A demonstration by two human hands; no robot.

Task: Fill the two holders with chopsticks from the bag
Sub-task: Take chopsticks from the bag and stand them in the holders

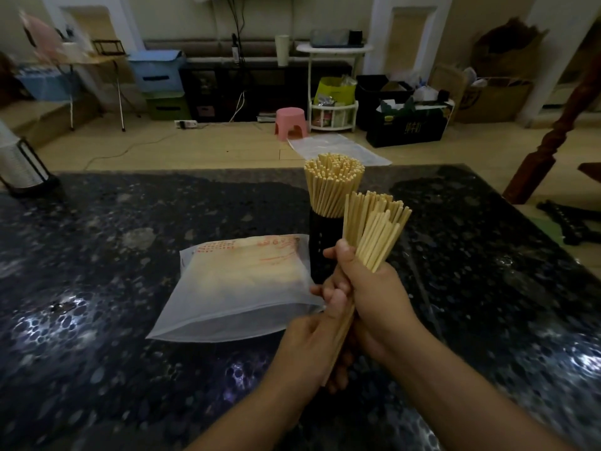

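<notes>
Gripping one bundle of chopsticks [374, 232] between them, both hands are curled tight: right hand [374, 297] high, left hand [312, 333] at the butt ends. Long axis tilts up and away, tips fanning just beside the full black holder [325, 249] straight ahead. Left of it, the bag [240, 288] lies on the desk [113, 255]. Second holder? Can't spot it.

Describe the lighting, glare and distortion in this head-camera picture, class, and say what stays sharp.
Head view: dim room light; white glare patches on the dark speckled table at lower left and right; wide-angle bending curves the table edge and darkens the corners; far left background smeared; the bundle of chopsticks, the left hand, the right hand and the bag stay fairly sharp.
</notes>
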